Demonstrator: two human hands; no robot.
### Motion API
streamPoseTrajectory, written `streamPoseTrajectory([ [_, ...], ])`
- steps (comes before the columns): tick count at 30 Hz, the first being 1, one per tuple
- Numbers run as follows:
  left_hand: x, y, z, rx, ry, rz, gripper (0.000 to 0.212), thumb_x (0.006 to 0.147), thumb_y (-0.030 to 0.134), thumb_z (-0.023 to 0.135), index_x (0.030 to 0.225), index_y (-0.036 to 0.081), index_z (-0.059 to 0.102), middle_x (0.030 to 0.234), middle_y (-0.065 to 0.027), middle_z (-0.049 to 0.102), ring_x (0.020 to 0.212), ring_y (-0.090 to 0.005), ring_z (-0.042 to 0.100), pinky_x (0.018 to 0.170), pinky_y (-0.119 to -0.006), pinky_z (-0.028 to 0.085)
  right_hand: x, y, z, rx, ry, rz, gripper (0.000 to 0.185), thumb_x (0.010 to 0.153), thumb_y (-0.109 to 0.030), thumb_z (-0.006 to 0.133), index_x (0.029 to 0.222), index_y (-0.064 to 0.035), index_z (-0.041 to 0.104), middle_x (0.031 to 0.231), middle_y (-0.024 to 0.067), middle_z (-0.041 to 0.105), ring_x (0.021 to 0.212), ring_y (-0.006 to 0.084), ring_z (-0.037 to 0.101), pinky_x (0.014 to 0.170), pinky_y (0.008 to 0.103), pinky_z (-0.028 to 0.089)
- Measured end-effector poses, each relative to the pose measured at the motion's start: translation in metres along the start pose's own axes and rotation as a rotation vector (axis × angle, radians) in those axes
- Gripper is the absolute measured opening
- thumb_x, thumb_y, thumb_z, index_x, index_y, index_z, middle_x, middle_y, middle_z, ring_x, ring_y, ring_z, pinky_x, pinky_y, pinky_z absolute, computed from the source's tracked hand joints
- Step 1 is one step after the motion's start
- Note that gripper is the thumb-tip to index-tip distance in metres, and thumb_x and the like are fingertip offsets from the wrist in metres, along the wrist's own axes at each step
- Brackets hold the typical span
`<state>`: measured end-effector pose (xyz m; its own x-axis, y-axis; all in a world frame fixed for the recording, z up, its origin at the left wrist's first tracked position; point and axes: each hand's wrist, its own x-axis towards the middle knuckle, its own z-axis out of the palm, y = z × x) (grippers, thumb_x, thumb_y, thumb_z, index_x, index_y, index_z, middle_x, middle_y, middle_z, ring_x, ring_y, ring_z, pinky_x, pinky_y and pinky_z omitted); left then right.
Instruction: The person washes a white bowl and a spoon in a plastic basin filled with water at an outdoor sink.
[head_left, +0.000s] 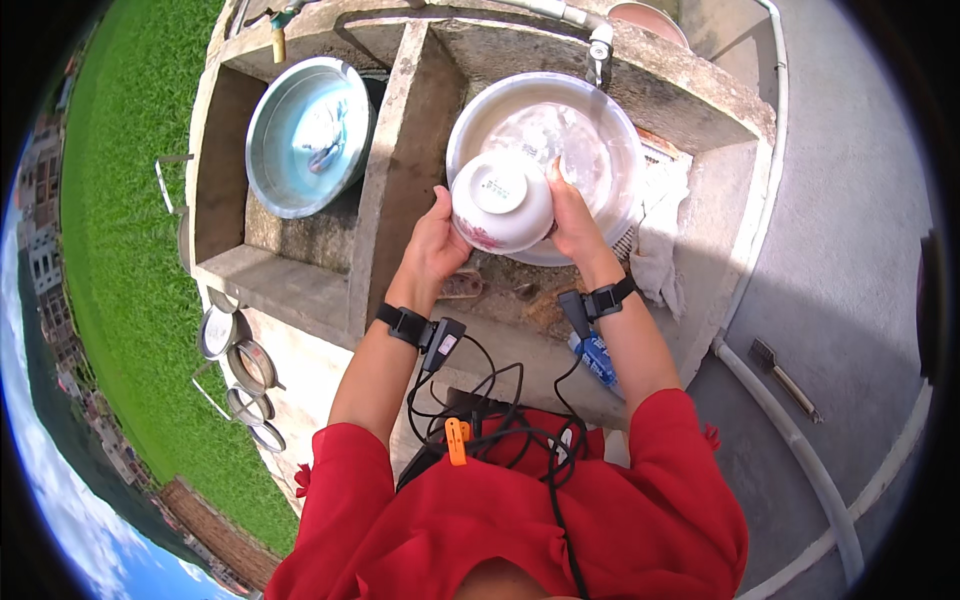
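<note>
A white ceramic bowl (501, 202) with a pink flower pattern is held upside down, its foot ring facing up. My left hand (440, 238) grips its left side and my right hand (576, 217) its right side, thumbs along the outer wall; most fingers are hidden beneath. Just beyond the bowl, and partly covered by it, lies a large round basin (626, 161) with water in the right concrete sink compartment. A chrome tap (599, 56) stands over that basin's far edge. In the left compartment, a second metal basin (262, 161) holds bluish water and a crumpled, unclear item.
A concrete divider (390, 150) separates the two compartments. White cloth (660, 255) hangs over a rack on the right. A blue packet (596, 360) lies at the near sink edge under my right forearm. Black cables hang between my wrists. A brush (784, 379) lies on the ground.
</note>
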<state>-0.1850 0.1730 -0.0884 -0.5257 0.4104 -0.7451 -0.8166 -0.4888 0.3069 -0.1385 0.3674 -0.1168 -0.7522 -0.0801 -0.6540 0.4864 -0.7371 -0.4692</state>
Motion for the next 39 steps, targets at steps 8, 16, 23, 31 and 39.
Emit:
streamPoseTrajectory([
  [8,-0.025,-0.009,0.021,0.212,0.003,0.245,0.053,0.102,0.042,0.04,0.135,0.0,0.044,0.134,-0.0103,0.055,0.12,-0.0214,0.055,0.102,-0.038,0.045,0.058,0.044,-0.072,-1.736,0.399,-0.725,0.039,0.091,-0.034,0.059,0.118,-0.0052,0.059,0.126,0.0216,0.053,0.113,0.0372,0.052,0.089,0.0507,0.044],
  [16,-0.029,-0.012,0.026,0.218,0.001,0.25,0.053,0.101,0.042,0.043,0.135,0.0,0.045,0.133,-0.0092,0.055,0.121,-0.0208,0.055,0.103,-0.037,0.045,0.075,0.065,-0.105,-1.951,0.305,-0.572,0.035,0.082,-0.022,0.069,0.109,-0.0013,0.06,0.114,0.0173,0.062,0.103,0.0305,0.06,0.077,0.0405,0.049],
  [23,-0.024,-0.011,0.011,0.18,0.047,0.323,0.045,0.104,0.036,0.039,0.135,0.004,0.044,0.134,-0.0095,0.052,0.125,-0.023,0.051,0.107,-0.045,0.041,-0.016,0.001,-0.046,-0.582,0.002,-0.152,0.021,0.079,-0.009,0.068,0.098,-0.002,0.067,0.089,0.002,0.063,0.078,0.01,0.058,0.062,0.0242,0.045],
  [31,-0.017,-0.033,0.017,-0.072,-0.063,0.084,0.032,0.104,0.029,0.04,0.122,0.004,0.048,0.12,-0.0099,0.058,0.113,-0.0241,0.056,0.1,-0.044,0.044,-0.063,0.029,0.056,-1.195,0.129,-1.027,0.026,0.077,-0.016,0.07,0.103,-0.0132,0.066,0.101,0.0066,0.052,0.096,0.0258,0.049,0.086,0.0406,0.038],
  [39,-0.008,-0.041,0.005,-0.264,0.019,0.016,0.04,0.105,0.029,0.033,0.133,0.003,0.045,0.134,-0.0117,0.054,0.121,-0.0268,0.053,0.105,-0.043,0.043,-0.019,0.038,0.026,-0.994,0.532,-1.289,0.028,0.076,-0.021,0.071,0.097,-0.0099,0.057,0.103,0.0112,0.051,0.096,0.0307,0.047,0.089,0.045,0.035],
])
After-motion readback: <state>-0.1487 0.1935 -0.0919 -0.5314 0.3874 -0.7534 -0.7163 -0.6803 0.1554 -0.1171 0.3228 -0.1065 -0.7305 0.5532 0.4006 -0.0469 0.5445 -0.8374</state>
